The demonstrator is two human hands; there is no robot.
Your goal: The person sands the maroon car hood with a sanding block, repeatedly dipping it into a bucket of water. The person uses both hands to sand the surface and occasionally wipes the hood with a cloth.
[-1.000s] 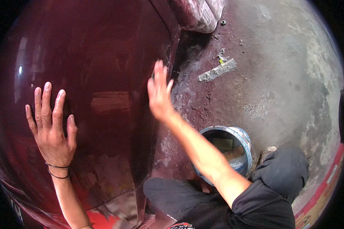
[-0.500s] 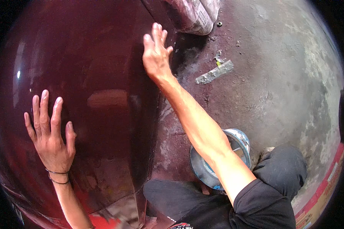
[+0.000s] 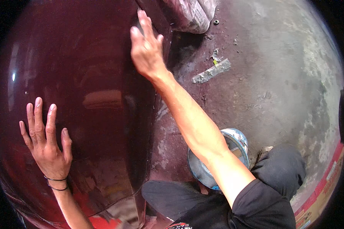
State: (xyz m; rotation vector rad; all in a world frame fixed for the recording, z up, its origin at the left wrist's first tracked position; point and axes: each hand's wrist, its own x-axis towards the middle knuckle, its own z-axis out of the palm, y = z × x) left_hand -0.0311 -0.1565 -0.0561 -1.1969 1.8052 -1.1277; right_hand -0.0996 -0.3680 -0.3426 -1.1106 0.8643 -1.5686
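Observation:
A large glossy dark maroon car body panel (image 3: pixel 99 126) fills the left half of the view. My left hand (image 3: pixel 47 143), with dark bands at the wrist, lies on the panel with its fingers spread. Farther off, my right hand (image 3: pixel 147 53) is against the panel near its lower edge, fingers stretched out and a little blurred by motion. I see nothing held in either hand. My bare right forearm crosses above the floor.
A blue-rimmed bucket (image 3: pixel 193 162) stands by my legs, partly behind my right arm. Grey tape (image 3: pixel 211 71) lies on the stained floor (image 3: pixel 271 76). A plastic-covered object (image 3: pixel 193 17) sits at the top, with a small nut-like ring (image 3: pixel 216 22) beside it. Cardboard (image 3: pixel 325 191) lies at lower right.
My right hand has slid up and to the left along the panel. My left hand stays spread on it, appearing slightly lower and farther left as the whole view shifts a little.

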